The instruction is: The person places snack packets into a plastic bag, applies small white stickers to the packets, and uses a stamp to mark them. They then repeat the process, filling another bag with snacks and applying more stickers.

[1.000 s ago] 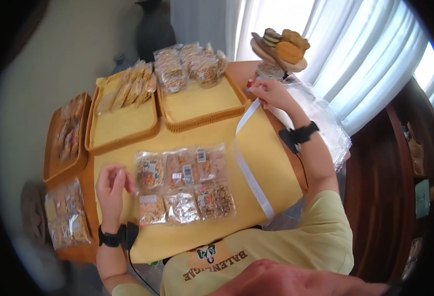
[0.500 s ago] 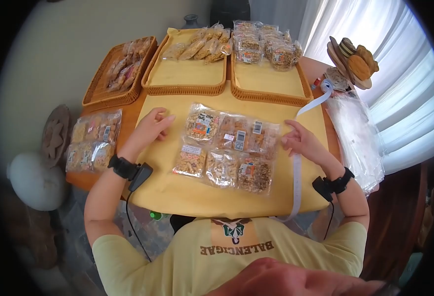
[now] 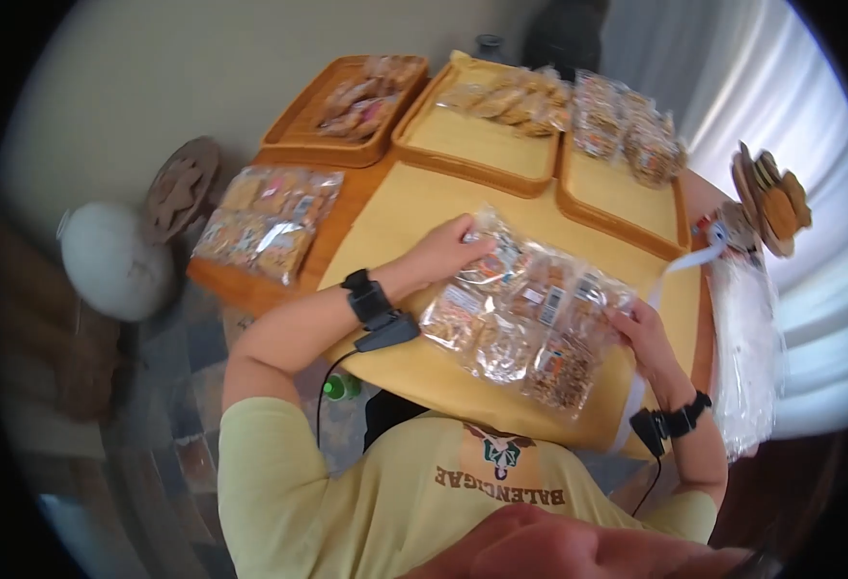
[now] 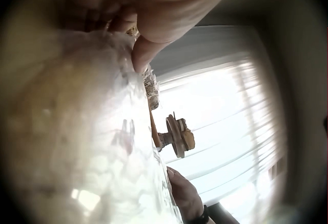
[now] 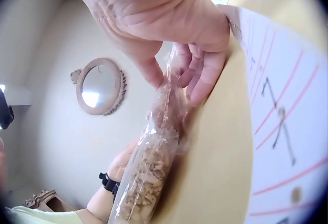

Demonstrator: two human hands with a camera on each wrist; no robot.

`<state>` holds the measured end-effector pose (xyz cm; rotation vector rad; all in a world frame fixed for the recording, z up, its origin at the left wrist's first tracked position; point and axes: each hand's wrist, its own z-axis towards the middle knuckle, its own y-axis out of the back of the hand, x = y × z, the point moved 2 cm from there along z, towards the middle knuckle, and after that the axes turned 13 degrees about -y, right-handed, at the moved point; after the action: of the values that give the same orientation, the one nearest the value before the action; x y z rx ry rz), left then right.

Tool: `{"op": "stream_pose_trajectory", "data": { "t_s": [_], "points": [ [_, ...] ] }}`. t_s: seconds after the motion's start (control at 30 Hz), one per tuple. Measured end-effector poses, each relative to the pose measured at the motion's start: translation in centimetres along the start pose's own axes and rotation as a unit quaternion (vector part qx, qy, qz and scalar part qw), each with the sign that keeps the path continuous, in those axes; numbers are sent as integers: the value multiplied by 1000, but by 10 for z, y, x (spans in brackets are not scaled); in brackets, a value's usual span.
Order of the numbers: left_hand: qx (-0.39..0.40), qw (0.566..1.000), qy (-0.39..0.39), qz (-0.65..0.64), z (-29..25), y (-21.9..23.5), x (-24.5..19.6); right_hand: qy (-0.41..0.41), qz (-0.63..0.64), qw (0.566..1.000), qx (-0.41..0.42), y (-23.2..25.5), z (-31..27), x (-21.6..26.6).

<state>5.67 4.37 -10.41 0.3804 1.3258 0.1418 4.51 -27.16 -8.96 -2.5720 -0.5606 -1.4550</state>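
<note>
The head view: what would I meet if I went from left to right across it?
Rounded white vessel → loose snack pack nobody is holding → left hand → held snack pack → right hand → clear plastic.

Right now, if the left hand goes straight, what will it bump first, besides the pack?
Probably the middle basket, near its front right corner. The left hand points that way, but its height is unclear, so it might pass over.
</note>
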Motion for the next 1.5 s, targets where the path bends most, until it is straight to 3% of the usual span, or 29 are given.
{"op": "stream_pose_trajectory", "data": {
  "t_s": [0.13, 0.2, 0.27, 0.33, 0.37, 0.43, 0.5, 0.6, 0.67, 0.7, 0.73, 0.83, 0.9, 0.97, 1.0, 1.03, 1.13, 1.33, 1.4, 1.5],
  "points": [
    [-19, 994, -32, 102, -22, -2, -20, 6, 42, 999, 17, -17, -7, 2],
    [-29, 995, -17, 90, -31, 0, -18, -26, 73, 996, 40, -27, -13, 9],
    [-35, 997, -8, 71, -36, 10, -30, -8, 75, 996, 55, -31, -13, 16],
    [-30, 999, 24, 9, -45, 35, -53, 5, 81, 995, 66, -40, -17, 28],
    [-65, 996, -51, 33, -47, 50, -57, 25, 86, 993, 75, -51, -20, 42],
    [-93, 995, -19, -22, -56, 83, -77, 54, 103, 988, 102, -79, -21, 71],
    [-163, 985, -49, 25, -61, 120, -80, 83, 113, 980, 143, -112, -11, 99],
    [-186, 973, -33, 133, -73, 188, -86, 109, 91, 960, 243, -160, 40, 124],
    [-191, 968, 14, 162, -83, 229, -80, 92, 61, 939, 325, -203, 69, 140],
    [-179, 968, -24, 173, -83, 265, -48, 83, 72, 940, 324, -228, 81, 144],
    [-173, 965, 59, 188, -89, 280, -53, 74, 82, 939, 324, -255, 91, 147],
    [-154, 971, 70, 169, -99, 325, -28, 29, 114, 931, 345, -314, 128, 145],
    [-157, 963, 133, 174, -101, 339, -22, -12, 142, 919, 368, -341, 153, 136],
    [-121, 967, 142, 172, -103, 365, 15, -30, 127, 925, 357, -359, 168, 128],
    [-89, 970, 152, 166, -103, 378, 41, -49, 108, 931, 345, -365, 173, 125],
    [-53, 946, 174, 267, -101, 390, 61, -39, 109, 935, 335, -366, 172, 127],
    [-100, 964, 151, 195, -110, 392, 68, -28, 85, 936, 340, -371, 177, 131],
    [-91, 964, 147, 202, -108, 390, 57, -28, -41, 949, 310, -370, 170, 138],
    [-60, 936, 157, 310, -106, 395, 77, -38, -72, 947, 312, -366, 173, 135],
    [-41, 934, 87, 343, -111, 404, 96, -42, -104, 945, 308, -358, 177, 129]
  ]
}}
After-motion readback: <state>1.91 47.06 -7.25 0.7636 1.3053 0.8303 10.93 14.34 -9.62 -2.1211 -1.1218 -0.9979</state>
